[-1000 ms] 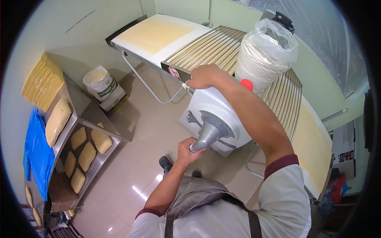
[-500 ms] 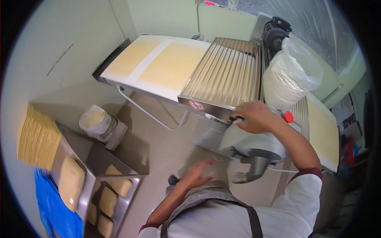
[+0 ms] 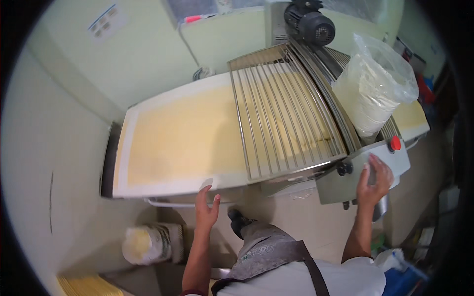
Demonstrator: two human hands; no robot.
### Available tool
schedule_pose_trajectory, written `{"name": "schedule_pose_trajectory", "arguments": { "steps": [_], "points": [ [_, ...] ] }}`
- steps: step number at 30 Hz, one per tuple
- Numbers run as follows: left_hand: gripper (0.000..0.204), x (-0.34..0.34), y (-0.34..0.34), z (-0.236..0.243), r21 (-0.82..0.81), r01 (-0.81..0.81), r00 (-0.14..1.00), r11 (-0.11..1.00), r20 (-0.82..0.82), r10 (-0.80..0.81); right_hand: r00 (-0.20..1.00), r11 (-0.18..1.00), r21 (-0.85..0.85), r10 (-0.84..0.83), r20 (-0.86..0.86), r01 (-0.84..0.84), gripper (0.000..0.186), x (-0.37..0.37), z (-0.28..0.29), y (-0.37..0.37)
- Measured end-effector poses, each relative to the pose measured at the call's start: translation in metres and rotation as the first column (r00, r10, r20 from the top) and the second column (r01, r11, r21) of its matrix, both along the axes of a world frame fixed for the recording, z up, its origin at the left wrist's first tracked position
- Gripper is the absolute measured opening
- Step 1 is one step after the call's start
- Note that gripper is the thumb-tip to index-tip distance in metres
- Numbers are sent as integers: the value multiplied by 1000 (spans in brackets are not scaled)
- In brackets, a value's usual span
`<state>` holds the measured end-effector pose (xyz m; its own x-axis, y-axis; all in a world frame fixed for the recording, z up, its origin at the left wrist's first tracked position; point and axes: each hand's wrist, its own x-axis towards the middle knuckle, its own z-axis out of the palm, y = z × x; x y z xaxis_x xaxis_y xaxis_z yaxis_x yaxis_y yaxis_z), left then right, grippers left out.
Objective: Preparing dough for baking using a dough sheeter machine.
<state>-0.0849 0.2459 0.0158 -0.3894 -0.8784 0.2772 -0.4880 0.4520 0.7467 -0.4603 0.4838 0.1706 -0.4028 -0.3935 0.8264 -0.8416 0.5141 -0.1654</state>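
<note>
A dough sheeter with a pale, flour-dusted conveyor belt (image 3: 182, 143) stretches across in front of me. Beneath its wire guard (image 3: 268, 123) lies a pale, yellowish slab that looks like dough, partly hidden by the bars. My left hand (image 3: 207, 209) is raised at the belt's front edge, thumb and fingers apart, holding nothing. Over the grey control housing (image 3: 335, 185) hovers my right hand (image 3: 374, 181), its fingers loosely stretched with nothing visible in them; whether it touches the housing I cannot tell. Black knobs (image 3: 344, 168) and a red button (image 3: 395, 143) sit on the housing.
A clear bag of white powder (image 3: 370, 93) stands on the machine behind the housing, below a dark motor (image 3: 316, 28). An open sack (image 3: 153, 243) sits on the floor at lower left, near a yellow stack (image 3: 89, 286). Walls close in the left and back.
My view has swung left and nearer the belt. My right hand has left the machine's front lever area; my left hand has risen. The belt's white stripe has shifted to the far left end.
</note>
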Motion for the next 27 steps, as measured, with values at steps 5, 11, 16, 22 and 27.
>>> {"name": "schedule_pose_trajectory", "arguments": {
  "steps": [5, 11, 16, 22, 27],
  "points": [
    [62, -26, -103, -26, -82, 189, 955, 979, 246, -164, 976, 969, -117, -212, 46, 216, 18, -1, -6, 11],
    [86, -86, -218, -29, -133, 382, 810, 915, 525, -262, 920, 910, -147, -392, 7, 389, 24, 4, -12, -9],
    [82, -125, -287, -35, -124, 362, 867, 924, 409, -285, 852, 819, -237, -494, 173, 523, 33, 72, -19, -83],
    [42, -68, -382, -62, 545, 751, 433, 374, -833, 345, 807, 970, -210, 24, 591, 125, 46, 229, -83, -271],
    [29, 3, -399, -19, 833, 541, 817, 116, -553, 163, 745, 899, 296, 49, 665, -323, 74, 352, -120, -440]
  ]
}}
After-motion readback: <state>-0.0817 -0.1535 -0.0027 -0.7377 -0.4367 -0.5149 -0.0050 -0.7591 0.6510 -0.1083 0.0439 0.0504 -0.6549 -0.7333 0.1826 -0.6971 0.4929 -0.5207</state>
